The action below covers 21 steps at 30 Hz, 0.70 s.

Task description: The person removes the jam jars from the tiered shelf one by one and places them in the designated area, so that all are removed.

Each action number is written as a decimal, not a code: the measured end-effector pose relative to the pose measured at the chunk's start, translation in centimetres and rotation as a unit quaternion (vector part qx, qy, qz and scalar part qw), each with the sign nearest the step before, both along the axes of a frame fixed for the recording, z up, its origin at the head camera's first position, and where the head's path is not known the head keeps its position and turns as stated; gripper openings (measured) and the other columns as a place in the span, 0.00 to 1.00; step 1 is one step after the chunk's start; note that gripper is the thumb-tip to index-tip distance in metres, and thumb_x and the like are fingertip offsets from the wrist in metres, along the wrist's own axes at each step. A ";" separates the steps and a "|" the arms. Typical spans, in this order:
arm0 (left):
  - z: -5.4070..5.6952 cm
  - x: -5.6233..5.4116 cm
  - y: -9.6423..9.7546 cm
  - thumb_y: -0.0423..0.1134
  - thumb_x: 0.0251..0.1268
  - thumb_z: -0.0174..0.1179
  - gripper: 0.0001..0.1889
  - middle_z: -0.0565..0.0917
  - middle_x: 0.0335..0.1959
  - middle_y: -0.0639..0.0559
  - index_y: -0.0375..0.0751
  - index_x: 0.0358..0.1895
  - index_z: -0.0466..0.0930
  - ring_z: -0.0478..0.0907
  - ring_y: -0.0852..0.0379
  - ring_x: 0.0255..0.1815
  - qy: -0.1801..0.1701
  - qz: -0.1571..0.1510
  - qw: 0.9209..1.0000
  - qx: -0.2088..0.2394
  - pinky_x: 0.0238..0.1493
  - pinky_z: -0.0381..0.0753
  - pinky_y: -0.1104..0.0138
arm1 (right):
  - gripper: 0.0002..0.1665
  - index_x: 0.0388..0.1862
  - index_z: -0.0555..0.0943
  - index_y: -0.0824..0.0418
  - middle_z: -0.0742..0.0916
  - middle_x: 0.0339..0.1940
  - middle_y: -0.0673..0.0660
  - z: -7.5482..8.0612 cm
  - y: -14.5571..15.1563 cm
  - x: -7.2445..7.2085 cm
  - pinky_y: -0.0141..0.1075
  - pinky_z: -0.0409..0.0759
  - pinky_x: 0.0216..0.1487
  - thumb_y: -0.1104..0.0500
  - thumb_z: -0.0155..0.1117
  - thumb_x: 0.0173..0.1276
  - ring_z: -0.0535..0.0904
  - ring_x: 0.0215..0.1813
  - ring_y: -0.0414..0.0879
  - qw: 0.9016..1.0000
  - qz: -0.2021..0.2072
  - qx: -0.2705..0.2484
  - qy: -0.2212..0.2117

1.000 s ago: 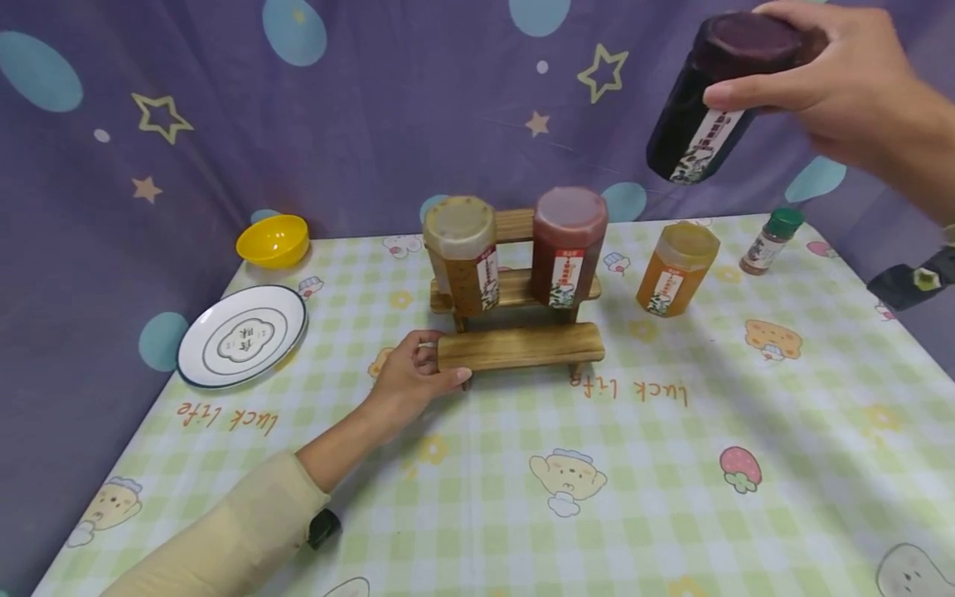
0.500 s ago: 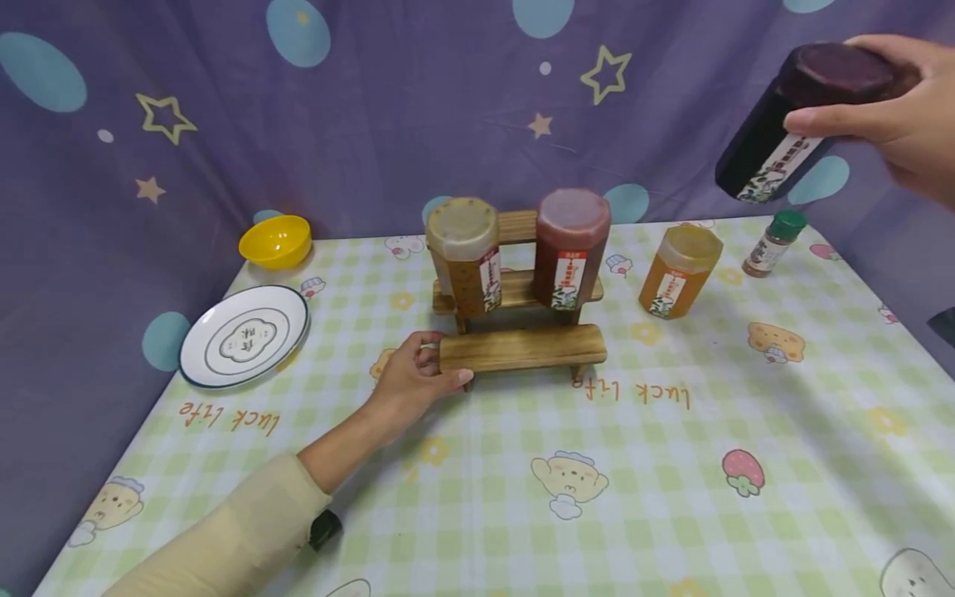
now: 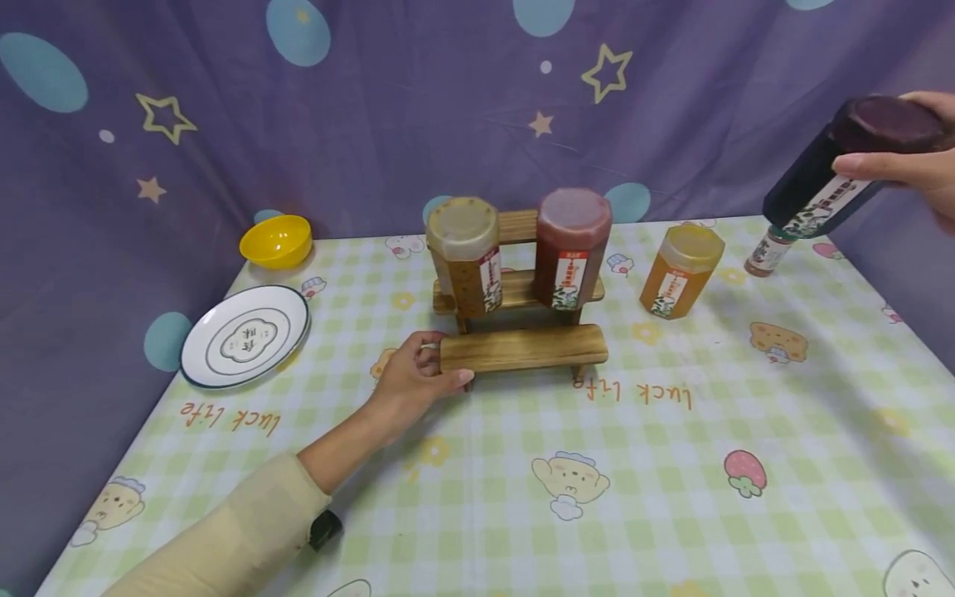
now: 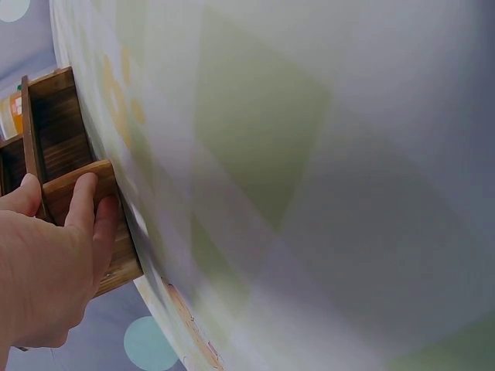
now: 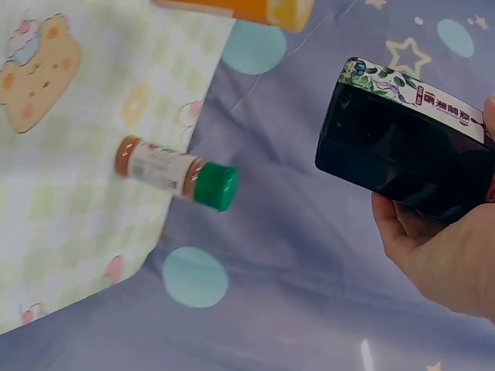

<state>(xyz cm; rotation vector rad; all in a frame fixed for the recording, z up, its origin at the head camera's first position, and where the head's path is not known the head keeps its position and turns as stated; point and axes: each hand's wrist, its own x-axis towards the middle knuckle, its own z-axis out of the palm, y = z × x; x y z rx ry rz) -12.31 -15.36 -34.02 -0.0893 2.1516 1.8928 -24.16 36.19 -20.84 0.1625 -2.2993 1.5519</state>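
Observation:
My right hand (image 3: pixel 918 170) grips a dark purple jar (image 3: pixel 836 174) with a white label, held tilted in the air at the far right. In the right wrist view the dark jar (image 5: pixel 402 147) is apart from the green-capped spice bottle (image 5: pixel 174 174), which stands on the table. My left hand (image 3: pixel 406 377) holds the left end of the lowest step of a wooden tiered rack (image 3: pixel 522 348), thumb in front and fingers behind. On the rack's middle step sit an amber jar (image 3: pixel 464 257) with dark specks and a red jar (image 3: pixel 570 249).
An orange-yellow jar (image 3: pixel 681 274) stands right of the rack. At the left are a white plate (image 3: pixel 205 356) and a yellow bowl (image 3: pixel 276 243). A purple patterned curtain (image 3: pixel 403 108) hangs behind the checked tablecloth (image 3: pixel 642 514).
My right hand has carried the dark jar to the right and down, so it now partly covers the spice bottle in the head view. My left hand stays on the rack.

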 end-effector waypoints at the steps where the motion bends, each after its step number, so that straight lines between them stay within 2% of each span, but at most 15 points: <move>1: 0.0 0.0 0.0 0.29 0.58 0.68 0.35 0.73 0.40 0.46 0.40 0.66 0.59 0.73 0.55 0.33 0.000 0.000 1.000 0.001 0.51 0.84 0.56 | 0.25 0.45 0.77 0.47 0.79 0.33 0.42 -0.3 0.3 0.0 0.13 0.76 0.26 0.72 0.70 0.57 0.76 0.27 0.29 1.000 -0.002 -0.002 -0.003; 3: 0.0 0.0 0.0 0.29 0.58 0.68 0.35 0.72 0.39 0.46 0.40 0.66 0.59 0.72 0.56 0.32 0.000 0.001 1.000 0.003 0.52 0.84 0.56 | 0.25 0.45 0.76 0.45 0.78 0.34 0.41 -0.8 0.7 0.1 0.12 0.75 0.24 0.71 0.71 0.57 0.75 0.27 0.28 1.000 -0.012 0.010 -0.015; 6: -0.1 -0.1 -0.1 0.29 0.58 0.68 0.35 0.71 0.39 0.47 0.41 0.66 0.59 0.72 0.56 0.32 -0.001 0.002 1.000 0.004 0.51 0.84 0.57 | 0.24 0.44 0.74 0.40 0.78 0.28 0.39 -1.4 1.4 0.5 0.21 0.66 0.11 0.65 0.72 0.59 0.70 0.17 0.34 0.996 -0.042 0.061 -0.042; 9: -0.2 -0.1 -0.1 0.29 0.58 0.68 0.36 0.71 0.41 0.46 0.40 0.67 0.58 0.72 0.56 0.33 -0.001 0.000 1.000 0.006 0.52 0.84 0.57 | 0.24 0.43 0.73 0.38 0.77 0.25 0.36 -2.4 1.6 0.9 0.24 0.64 0.10 0.62 0.73 0.58 0.69 0.15 0.34 0.994 -0.057 0.080 -0.051; 13: -0.3 -0.2 -0.1 0.29 0.57 0.68 0.36 0.71 0.43 0.45 0.39 0.67 0.58 0.72 0.56 0.34 0.000 -0.002 1.000 0.008 0.52 0.84 0.57 | 0.26 0.47 0.76 0.43 0.79 0.33 0.37 -4.0 1.5 1.3 0.14 0.73 0.25 0.69 0.72 0.57 0.75 0.27 0.28 0.998 -0.031 0.025 -0.039; 16: -0.3 -0.2 -0.1 0.28 0.57 0.68 0.36 0.70 0.41 0.46 0.40 0.67 0.58 0.72 0.56 0.34 0.001 0.000 1.000 0.010 0.52 0.84 0.57 | 0.28 0.52 0.76 0.46 0.80 0.37 0.39 -5.1 1.6 1.5 0.14 0.75 0.30 0.72 0.70 0.58 0.77 0.32 0.30 0.999 -0.004 0.011 -0.043; 21: -0.3 -0.1 -0.1 0.28 0.58 0.67 0.36 0.70 0.40 0.47 0.38 0.67 0.57 0.73 0.56 0.34 0.004 -0.004 1.000 0.017 0.52 0.84 0.56 | 0.31 0.58 0.73 0.45 0.80 0.39 0.39 -6.4 2.2 2.1 0.17 0.74 0.29 0.67 0.71 0.59 0.76 0.35 0.32 0.995 0.005 0.038 -0.090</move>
